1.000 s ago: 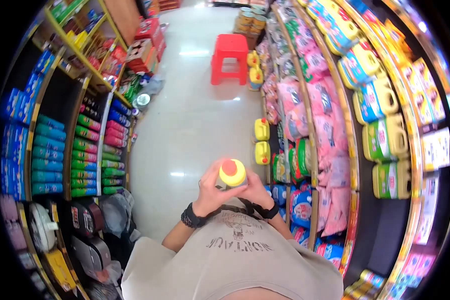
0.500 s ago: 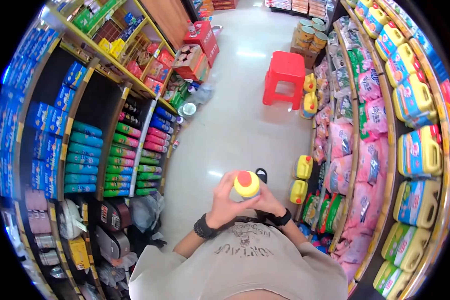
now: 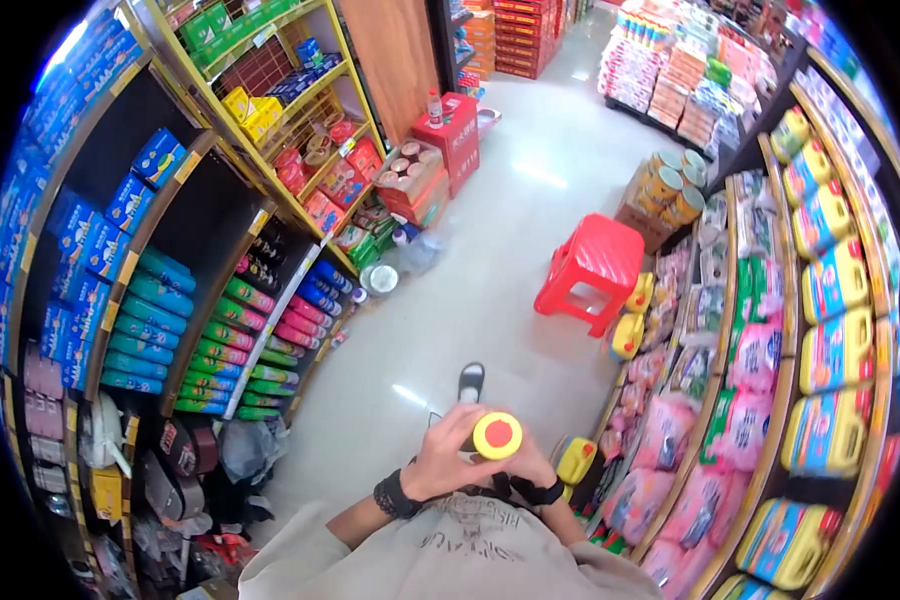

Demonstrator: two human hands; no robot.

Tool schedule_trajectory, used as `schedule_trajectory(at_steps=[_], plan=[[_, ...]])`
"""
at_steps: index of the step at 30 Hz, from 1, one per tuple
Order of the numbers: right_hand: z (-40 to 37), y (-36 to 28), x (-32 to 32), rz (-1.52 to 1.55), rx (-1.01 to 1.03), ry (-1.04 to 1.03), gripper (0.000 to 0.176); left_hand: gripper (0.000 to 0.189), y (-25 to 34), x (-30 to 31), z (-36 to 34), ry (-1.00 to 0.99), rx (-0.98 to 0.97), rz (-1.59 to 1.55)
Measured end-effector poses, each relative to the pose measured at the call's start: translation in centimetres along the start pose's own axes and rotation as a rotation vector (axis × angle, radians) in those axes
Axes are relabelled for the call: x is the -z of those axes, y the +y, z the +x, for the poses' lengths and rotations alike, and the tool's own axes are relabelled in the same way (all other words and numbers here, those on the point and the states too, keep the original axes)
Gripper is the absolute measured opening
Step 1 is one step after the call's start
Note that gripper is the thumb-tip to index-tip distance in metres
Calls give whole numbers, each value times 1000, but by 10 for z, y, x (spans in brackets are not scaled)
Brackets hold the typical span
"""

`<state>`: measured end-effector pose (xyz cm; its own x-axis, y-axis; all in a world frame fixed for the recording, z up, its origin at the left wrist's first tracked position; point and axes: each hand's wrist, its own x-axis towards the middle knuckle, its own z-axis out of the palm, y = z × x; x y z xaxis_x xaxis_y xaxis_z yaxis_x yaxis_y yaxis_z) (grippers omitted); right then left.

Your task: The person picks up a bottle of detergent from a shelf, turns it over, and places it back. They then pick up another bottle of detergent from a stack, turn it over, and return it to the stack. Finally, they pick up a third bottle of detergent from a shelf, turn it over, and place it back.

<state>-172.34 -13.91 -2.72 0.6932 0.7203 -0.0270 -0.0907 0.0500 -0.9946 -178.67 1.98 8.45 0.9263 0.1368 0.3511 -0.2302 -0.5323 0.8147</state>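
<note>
A container with a yellow top and a red cap (image 3: 497, 435) is held upright in front of the person's shirt, seen from above. My left hand (image 3: 442, 458) is wrapped round its left side, with a black band on the wrist. On the other side my right hand (image 3: 532, 468) closes round it, partly hidden behind the container. The body of the container is mostly hidden beneath its top and between the hands.
A red stool (image 3: 595, 265) stands on the aisle floor (image 3: 420, 340), near stacked cans (image 3: 670, 190). Shelves with coloured bottles (image 3: 150, 320) line the left. Yellow jugs (image 3: 835, 350) and pink bags (image 3: 670, 430) fill the right shelves. Red boxes (image 3: 452, 140) stand ahead.
The view has turned and tilted up, showing more stacked goods ahead. A sandalled foot shows farther left on the floor. Both hands still hold the container, now lower in view.
</note>
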Motion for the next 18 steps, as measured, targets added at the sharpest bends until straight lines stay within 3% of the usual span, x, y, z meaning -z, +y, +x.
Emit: schedule_trajectory(at_steps=[5,7,18], plan=[[83,14,50,-85,-42,-85,57,60,-65,-12,74,22,17,-41],[128,-10,66,-33,-75,-69,56,60,-88,-13,119,27,16,-74],[347,-67,171,-78,-37,-1,58,56,-138,14,363,36,-65,-103]])
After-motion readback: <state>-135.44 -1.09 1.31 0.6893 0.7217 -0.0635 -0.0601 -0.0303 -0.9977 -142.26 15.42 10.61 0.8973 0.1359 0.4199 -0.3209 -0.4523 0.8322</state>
